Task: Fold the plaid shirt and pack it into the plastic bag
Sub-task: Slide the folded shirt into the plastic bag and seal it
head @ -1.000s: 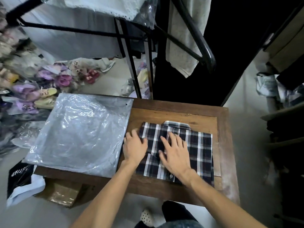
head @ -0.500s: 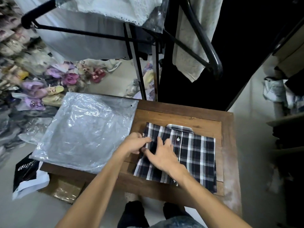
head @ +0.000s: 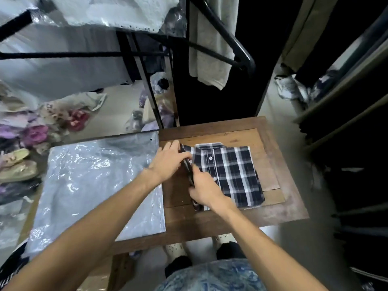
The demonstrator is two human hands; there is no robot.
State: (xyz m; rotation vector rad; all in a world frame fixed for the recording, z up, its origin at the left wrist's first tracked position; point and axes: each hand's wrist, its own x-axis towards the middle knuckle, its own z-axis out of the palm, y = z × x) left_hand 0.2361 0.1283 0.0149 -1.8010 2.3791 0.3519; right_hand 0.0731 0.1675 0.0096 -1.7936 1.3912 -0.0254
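Observation:
The folded plaid shirt (head: 231, 175), dark blue and white with its collar at the far end, lies on the right half of the wooden table (head: 273, 215). Its left edge is raised off the wood. My left hand (head: 168, 160) grips that edge near the collar. My right hand (head: 204, 190) grips the same edge nearer to me. The clear plastic bag (head: 94, 185) lies flat on the table's left half, just left of both hands, overhanging the table's left side.
A black metal clothes rack (head: 147, 85) with hanging garments stands behind the table. Shoes and packed goods (head: 25, 160) litter the floor at the left. Dark shelves (head: 346, 143) stand to the right. A cardboard box (head: 98, 282) sits under the table.
Both hands slid from lying flat on the shirt to its left edge and took hold of it, lifting that edge. The camera moved forward over the table.

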